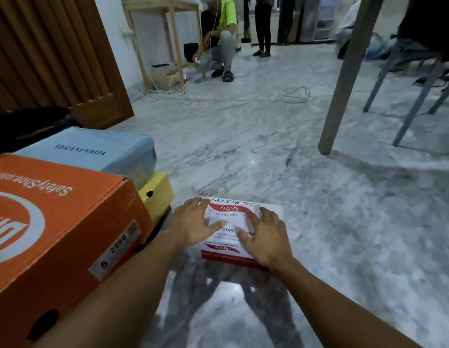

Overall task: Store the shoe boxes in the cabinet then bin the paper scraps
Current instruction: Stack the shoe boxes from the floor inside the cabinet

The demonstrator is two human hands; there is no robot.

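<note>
I look down at a grey marbled floor (318, 222). At lower centre of the frame lies a flat white and red Skechers box (268, 212), its red edge facing me. I cannot tell whether it is a full box or only a lid. Both hands rest on its top with fingers spread wide and straight, gripping nothing: the left hand (193, 223) lies on the left part of the lid and the right hand (266, 238) on the right part. At the left of the frame stands a group of shoe boxes. A large orange box (55, 222) is nearest me, a light blue box (92, 151) sits behind it, and a yellow box (159, 194) is under the blue one, just beside the white box. A slatted wooden panel (42, 46) fills the upper left, and I cannot tell if it belongs to the cabinet. A table leg (344, 84) stands at upper right, and a crouching person (218, 46) and loose cables (291, 94) lie at top centre. I judge the box-storing step is in hand, with no box yet put away. Next I would slide the hands to the box's side edges, curl the fingers under, and lift it level. I see no paper scraps.
</note>
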